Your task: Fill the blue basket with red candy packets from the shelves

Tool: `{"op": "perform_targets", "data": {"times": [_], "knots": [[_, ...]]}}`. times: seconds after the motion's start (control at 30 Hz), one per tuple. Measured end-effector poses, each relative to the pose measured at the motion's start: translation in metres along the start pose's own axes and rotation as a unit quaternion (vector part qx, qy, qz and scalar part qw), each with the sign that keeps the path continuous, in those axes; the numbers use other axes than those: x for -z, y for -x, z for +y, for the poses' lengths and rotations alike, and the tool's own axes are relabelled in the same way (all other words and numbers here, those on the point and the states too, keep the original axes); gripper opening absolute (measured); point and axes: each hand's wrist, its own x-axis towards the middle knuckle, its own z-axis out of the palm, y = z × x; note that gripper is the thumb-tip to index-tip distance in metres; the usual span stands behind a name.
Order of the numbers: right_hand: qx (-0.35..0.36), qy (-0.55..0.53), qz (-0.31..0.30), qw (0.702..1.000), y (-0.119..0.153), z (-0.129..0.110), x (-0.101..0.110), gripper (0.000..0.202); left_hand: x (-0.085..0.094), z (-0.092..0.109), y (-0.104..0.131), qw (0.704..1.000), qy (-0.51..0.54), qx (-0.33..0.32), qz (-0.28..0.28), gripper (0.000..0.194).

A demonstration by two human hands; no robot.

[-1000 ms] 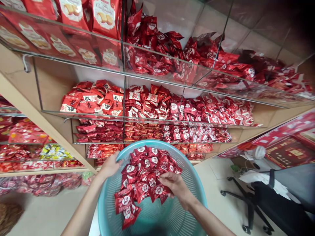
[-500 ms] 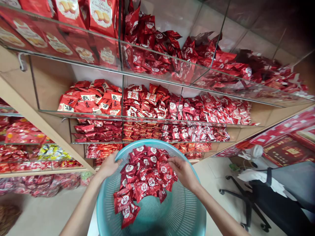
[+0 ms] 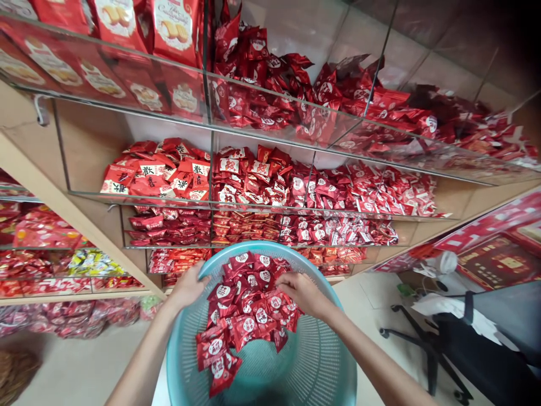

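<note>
A turquoise plastic basket (image 3: 325, 349) with a perforated wall stands tilted in front of me, its far rim close to the lower shelves. Small red wrapped packets (image 3: 245, 326) with white round labels lie in a heap against its far inner side. My left hand (image 3: 191, 288) is closed around the rim at the far left, thumb on the inner side. Inside the basket, my right hand (image 3: 301, 292) has its fingers curled together at the right of the heap. Its fingertips touch the packets; whether one is pinched between them is hidden.
Glass-fronted shelves (image 3: 253, 206) full of red packets rise ahead. Larger red biscuit bags (image 3: 175, 28) stand at the top left. A wooden upright (image 3: 80, 197) slants down on the left. An office chair (image 3: 473, 349) is at the right, and a woven brown object (image 3: 17, 366) at the lower left.
My right hand has moved slightly left over the packets, its fingertips farther into the heap. My left hand keeps its grip on the rim.
</note>
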Motion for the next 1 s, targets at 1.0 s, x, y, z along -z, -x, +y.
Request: {"op": "perform_targets", "data": {"times": [1.0], "knots": [[0.184, 0.158, 0.037, 0.969, 0.013, -0.023, -0.030, 0.021, -0.001, 0.000, 0.002, 1.000, 0.006, -0.005, 0.009, 0.033]]}}
